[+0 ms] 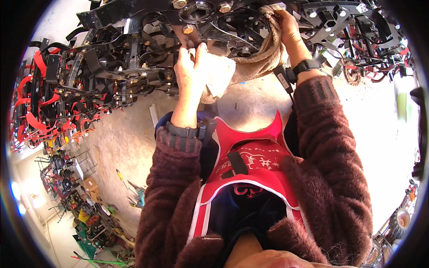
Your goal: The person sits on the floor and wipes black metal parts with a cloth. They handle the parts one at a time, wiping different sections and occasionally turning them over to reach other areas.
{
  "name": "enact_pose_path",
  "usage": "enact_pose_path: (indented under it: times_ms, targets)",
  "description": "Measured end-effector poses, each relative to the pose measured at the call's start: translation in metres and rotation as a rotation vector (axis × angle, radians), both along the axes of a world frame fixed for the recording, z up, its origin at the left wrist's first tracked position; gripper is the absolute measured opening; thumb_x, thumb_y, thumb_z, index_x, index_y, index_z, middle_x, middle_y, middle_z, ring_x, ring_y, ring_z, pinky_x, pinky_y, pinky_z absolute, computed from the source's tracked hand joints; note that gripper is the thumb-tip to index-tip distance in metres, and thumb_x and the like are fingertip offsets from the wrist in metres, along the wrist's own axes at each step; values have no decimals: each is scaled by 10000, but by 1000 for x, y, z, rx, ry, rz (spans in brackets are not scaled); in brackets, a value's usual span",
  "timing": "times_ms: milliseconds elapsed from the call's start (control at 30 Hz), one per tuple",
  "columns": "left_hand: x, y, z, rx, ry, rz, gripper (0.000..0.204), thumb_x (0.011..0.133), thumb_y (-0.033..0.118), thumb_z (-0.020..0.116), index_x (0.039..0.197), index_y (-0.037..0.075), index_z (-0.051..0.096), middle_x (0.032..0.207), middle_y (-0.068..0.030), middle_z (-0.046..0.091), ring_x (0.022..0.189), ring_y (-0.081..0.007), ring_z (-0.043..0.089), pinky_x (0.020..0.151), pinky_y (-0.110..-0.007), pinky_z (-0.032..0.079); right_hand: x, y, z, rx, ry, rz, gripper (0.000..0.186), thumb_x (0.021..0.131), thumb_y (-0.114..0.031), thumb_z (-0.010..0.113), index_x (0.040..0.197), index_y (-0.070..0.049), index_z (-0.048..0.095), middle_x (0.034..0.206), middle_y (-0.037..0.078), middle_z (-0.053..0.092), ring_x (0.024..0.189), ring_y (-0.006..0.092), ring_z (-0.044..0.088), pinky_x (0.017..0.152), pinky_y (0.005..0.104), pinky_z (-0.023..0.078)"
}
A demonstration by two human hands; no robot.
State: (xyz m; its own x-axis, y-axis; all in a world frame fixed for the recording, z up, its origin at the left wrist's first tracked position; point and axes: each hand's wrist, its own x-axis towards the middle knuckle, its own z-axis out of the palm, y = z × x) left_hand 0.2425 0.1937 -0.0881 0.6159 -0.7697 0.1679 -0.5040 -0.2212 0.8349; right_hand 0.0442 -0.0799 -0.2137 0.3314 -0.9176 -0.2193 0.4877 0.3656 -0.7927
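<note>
A beige cloth (260, 62) hangs in a curve between my two hands, in front of a black metal machine part (196, 13) with large hex bolts. My left hand (190, 67) is closed on the cloth's bright, sunlit end, close under a brass-coloured bolt (188, 29). Farther off to the right, my right hand (288, 27) grips the bunched other end of the cloth against the machine. Its fingertips are partly hidden behind the cloth and dark metal. Dark bands circle both my wrists.
Curved black tiller blades (103, 67) crowd the left, with red blades (38, 120) beyond them. More bolted black parts (344, 22) stand at the far right. On the concrete floor (107, 147) lies a yellow-handled screwdriver (119, 175). A cardboard box (90, 187) sits among machines at the left.
</note>
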Motion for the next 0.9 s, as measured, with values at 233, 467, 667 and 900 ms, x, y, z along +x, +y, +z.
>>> enact_pose_path:
  times_ms: [233, 467, 667, 900]
  targets:
    - [-1, -1, -2, -32, 1, 2, 395, 916, 353, 654, 911, -27, 546, 777, -151, 671, 689, -212, 648, 662, -338, 514, 17, 41, 19, 146, 209, 56, 379, 942, -324, 516, 1136, -28, 652, 1032, 93, 702, 877, 230, 653, 809, 348, 516]
    - [2, 0, -3, 7, 10, -5, 412, 911, 364, 655, 908, -33, 543, 779, -138, 656, 683, -205, 630, 646, -340, 500, 17, 40, 24, -131, 213, -106, 352, 920, -301, 633, 1103, -1, 656, 971, 90, 687, 833, 177, 651, 746, 302, 528]
    - [2, 0, 0, -4, 36, -16, 411, 908, 355, 659, 924, -39, 546, 790, -142, 660, 697, -207, 635, 662, -338, 507, 10, 35, 28, -210, 203, -77, 260, 925, -193, 628, 1109, -11, 648, 1027, 91, 679, 910, 160, 658, 813, 282, 538]
    - [3, 0, -1, 6, 49, -20, 410, 916, 371, 644, 969, -27, 562, 853, -152, 678, 766, -227, 668, 702, -342, 521, 21, 39, 24, 113, 161, 47, 319, 956, -282, 516, 1105, -34, 650, 1034, 111, 673, 889, 199, 655, 789, 335, 544]
